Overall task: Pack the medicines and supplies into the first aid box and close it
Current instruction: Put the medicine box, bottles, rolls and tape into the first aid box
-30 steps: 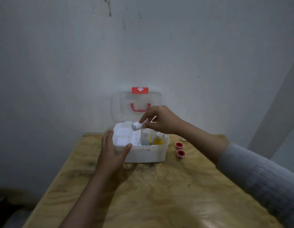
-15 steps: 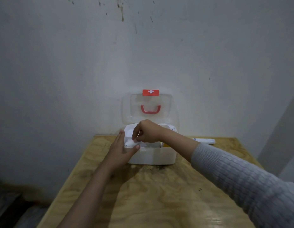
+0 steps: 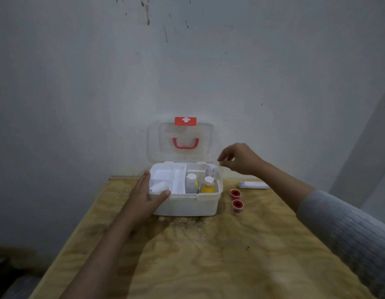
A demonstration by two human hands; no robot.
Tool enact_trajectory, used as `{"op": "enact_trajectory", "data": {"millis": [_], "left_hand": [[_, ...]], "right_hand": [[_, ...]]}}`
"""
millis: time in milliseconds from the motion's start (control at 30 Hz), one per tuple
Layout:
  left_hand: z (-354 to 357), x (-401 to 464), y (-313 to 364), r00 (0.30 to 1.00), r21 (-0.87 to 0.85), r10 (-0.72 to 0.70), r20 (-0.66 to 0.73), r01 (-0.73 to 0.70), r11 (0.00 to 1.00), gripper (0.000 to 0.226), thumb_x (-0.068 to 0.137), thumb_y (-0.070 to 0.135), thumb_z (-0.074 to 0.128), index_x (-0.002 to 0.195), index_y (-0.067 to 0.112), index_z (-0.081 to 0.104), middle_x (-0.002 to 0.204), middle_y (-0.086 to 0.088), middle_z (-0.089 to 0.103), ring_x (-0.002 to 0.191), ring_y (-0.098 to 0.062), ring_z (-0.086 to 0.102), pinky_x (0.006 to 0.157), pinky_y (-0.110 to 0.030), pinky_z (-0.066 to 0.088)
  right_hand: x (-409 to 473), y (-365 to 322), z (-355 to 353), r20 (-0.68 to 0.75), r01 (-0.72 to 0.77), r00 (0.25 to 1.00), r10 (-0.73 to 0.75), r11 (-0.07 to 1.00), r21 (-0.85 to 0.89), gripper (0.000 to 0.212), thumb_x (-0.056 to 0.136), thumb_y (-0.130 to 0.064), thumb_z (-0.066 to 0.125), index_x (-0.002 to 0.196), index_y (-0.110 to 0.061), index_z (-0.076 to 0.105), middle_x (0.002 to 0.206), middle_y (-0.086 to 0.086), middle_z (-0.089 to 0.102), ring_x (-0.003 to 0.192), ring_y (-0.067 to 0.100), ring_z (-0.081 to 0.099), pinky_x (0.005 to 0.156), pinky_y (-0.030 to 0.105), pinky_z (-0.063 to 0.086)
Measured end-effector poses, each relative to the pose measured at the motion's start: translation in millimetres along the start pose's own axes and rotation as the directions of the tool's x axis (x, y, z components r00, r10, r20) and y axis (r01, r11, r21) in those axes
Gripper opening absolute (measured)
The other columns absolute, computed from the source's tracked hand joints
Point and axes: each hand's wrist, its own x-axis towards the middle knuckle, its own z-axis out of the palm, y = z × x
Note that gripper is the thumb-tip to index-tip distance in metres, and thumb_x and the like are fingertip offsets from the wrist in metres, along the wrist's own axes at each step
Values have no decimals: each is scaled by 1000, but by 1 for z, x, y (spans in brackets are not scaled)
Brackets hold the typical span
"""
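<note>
While the left hand (image 3: 147,196) braces the near left corner of the first aid box (image 3: 187,205), fingers spread flat along its side and the thumb hooked over the front rim, it grips nothing else. The box sits open at the far edge of the wooden table (image 3: 198,255), against the wall, its clear lid (image 3: 180,141) standing upright with a red handle (image 3: 185,143) and a red clasp (image 3: 185,121) at the top. In the tray's front left compartment lies a small white roll (image 3: 159,187). To the right, in the deeper part, stand a white bottle (image 3: 191,184) and a yellow bottle (image 3: 208,185), with a wrapped white roll (image 3: 211,171) tilted in the back right corner. Just beside the box's right side, two small red-capped pots (image 3: 236,199) stand on the table, and farther right lies a white tube (image 3: 253,184). The right hand (image 3: 241,158) hovers above the table, right of the box, fingers loosely curled and empty.
</note>
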Motion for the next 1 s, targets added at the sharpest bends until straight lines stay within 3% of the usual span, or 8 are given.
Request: {"op": "enact_trajectory", "data": {"millis": [133, 300, 400, 467, 567, 800, 867, 1000], "left_hand": [[1, 1, 0, 1000, -10, -10, -4, 10, 1000, 100, 74, 65, 61, 151, 29, 9, 160, 8, 12, 145, -19, 20, 114, -45, 28], [2, 0, 3, 1000, -13, -9, -7, 9, 1000, 95, 78, 58, 62, 152, 29, 9, 160, 8, 11, 145, -18, 19, 113, -42, 27], [2, -1, 5, 1000, -23, -6, -10, 6, 1000, 94, 80, 55, 62, 152, 27, 9, 160, 7, 11, 145, -18, 18, 112, -40, 27], [2, -2, 6, 1000, -34, -7, -12, 6, 999, 94, 79, 55, 62, 152, 28, 9, 160, 8, 11, 145, -17, 18, 112, -39, 27], [2, -1, 5, 1000, -33, -18, -9, 18, 999, 95, 78, 58, 62, 151, 30, 9, 160, 8, 12, 145, -18, 20, 112, -41, 29], [3, -1, 2, 1000, -44, -11, -21, 10, 999, 95, 77, 58, 63, 151, 29, 10, 160, 7, 15, 144, -18, 21, 112, -41, 29], [3, -1, 0, 1000, -58, -9, -24, 8, 998, 96, 76, 59, 63, 151, 30, 10, 159, 7, 15, 144, -18, 22, 112, -41, 29], [5, -1, -2, 1000, -86, -11, -25, 9, 996, 97, 75, 60, 64, 151, 31, 10, 159, 9, 15, 143, -17, 22, 113, -44, 30]], "right_hand": [[-22, 61, 2, 2, -174, 985, 175, 979, -110, 11, 80, -8, 68, 90, -6, 72, 94, 9, 73, 74, 14, 62, 77, 31, 55], [-42, 121, 20, -17, -346, 935, 355, 898, -270, 28, 79, -12, 64, 107, -10, 65, 113, 9, 66, 104, 24, 59, 88, 39, 51], [-47, 140, 32, -21, -403, 908, 419, 856, -323, 38, 80, -13, 60, 118, -17, 58, 120, 9, 60, 112, 29, 52, 93, 43, 48], [-50, 147, 38, -14, -424, 895, 446, 840, -340, 42, 78, -12, 57, 119, -18, 57, 119, 7, 61, 111, 29, 52, 92, 42, 48], [-52, 149, 42, -31, -462, 880, 473, 841, -280, 36, 77, -11, 58, 112, -16, 60, 110, 8, 65, 100, 26, 58, 78, 37, 52], [-60, 143, 36, -56, -423, 906, 420, 887, -185, 26, 80, -24, 66, 103, -12, 64, 91, 7, 66, 80, 19, 57, 61, 28, 43], [-62, 129, 31, -126, -359, 930, 345, 927, -113, 24, 80, -25, 67, 98, -9, 67, 79, 3, 63, 70, 17, 56, 55, 24, 42], [-68, 80, 17, -289, -168, 943, 165, 986, 15, 19, 79, -24, 70, 92, -10, 67, 77, 3, 67, 68, 14, 62, 60, 24, 49]]}}
